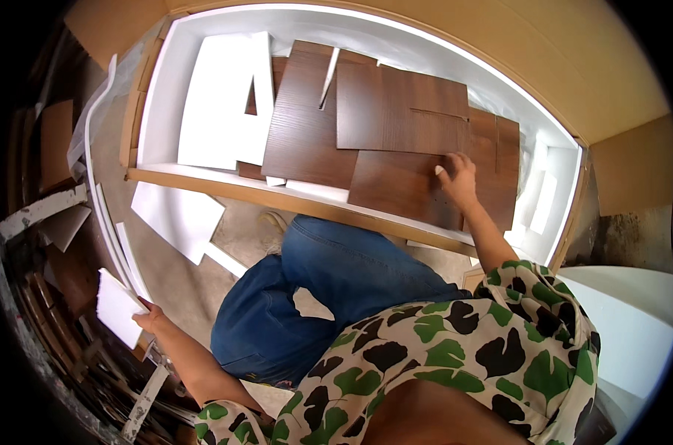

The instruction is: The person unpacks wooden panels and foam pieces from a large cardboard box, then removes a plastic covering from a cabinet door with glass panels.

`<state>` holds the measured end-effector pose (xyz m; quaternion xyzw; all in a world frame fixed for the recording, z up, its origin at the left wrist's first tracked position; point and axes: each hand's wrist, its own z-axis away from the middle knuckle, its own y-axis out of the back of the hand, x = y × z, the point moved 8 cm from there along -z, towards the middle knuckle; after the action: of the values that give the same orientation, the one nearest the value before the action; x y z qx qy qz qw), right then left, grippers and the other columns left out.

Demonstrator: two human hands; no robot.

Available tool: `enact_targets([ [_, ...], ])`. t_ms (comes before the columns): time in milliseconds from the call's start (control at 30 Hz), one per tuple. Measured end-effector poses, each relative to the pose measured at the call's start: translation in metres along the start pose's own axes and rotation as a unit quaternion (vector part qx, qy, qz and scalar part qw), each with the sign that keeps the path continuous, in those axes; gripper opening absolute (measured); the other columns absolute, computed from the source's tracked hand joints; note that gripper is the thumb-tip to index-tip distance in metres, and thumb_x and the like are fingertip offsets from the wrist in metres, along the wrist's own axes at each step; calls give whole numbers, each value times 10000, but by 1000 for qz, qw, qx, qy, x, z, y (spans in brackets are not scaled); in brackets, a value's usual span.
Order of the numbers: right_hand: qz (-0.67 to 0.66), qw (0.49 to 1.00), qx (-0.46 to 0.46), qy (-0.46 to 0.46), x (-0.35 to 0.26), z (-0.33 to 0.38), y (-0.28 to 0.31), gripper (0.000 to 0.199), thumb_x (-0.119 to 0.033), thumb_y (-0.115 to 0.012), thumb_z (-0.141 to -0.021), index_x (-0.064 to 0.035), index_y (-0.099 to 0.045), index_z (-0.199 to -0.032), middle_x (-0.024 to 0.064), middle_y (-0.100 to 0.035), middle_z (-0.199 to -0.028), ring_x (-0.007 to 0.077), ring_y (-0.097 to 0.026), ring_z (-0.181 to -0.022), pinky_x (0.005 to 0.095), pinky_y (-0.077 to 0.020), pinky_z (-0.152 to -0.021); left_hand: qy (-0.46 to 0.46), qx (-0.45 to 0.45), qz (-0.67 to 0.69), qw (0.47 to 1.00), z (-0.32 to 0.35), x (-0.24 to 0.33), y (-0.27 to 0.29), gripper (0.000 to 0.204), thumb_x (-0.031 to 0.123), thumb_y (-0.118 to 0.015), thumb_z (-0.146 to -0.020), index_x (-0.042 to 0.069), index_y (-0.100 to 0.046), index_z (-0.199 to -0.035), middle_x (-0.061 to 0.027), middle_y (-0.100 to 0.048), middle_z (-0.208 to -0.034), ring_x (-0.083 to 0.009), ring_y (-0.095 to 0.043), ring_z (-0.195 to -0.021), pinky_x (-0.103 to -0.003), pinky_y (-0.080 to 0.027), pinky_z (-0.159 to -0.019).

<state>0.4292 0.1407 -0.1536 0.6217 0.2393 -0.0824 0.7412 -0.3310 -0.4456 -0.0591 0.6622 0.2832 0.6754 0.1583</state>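
Right hand: the right hand (457, 180) is stretched out into the open box, palm down on a dark brown wood panel (418, 196), fingers spread flat, pressing rather than gripping anything.
Left hand: the left hand (150, 320) is way off to the person's left, low down, fingers wrapped round the edge of a white foam block (118, 305).
Box: a big cardboard box (203, 180) with white foam lining; the brown panels lie stacked and overlapping inside it.
More foam: a large white foam sheet (221, 96) sits in the box's left part, another foam piece (177, 217) is on the floor just outside it.
Person: blue jeans (329, 289), green and black patterned shirt (455, 348).
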Motion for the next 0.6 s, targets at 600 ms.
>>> enact_targets([
  [600,-24,938,-54,-341,249,60,48,1123,-596,-772,-498,43,-314,-1299,237,-471,-1232,326,-466,-1152,382,-395,-950,85,-407,194,889,219,234,-131,516,302,-449,-924,-12,-331,-1317,-218,-384,-1323,-286,-400,-1219,-370,-307,-1041],
])
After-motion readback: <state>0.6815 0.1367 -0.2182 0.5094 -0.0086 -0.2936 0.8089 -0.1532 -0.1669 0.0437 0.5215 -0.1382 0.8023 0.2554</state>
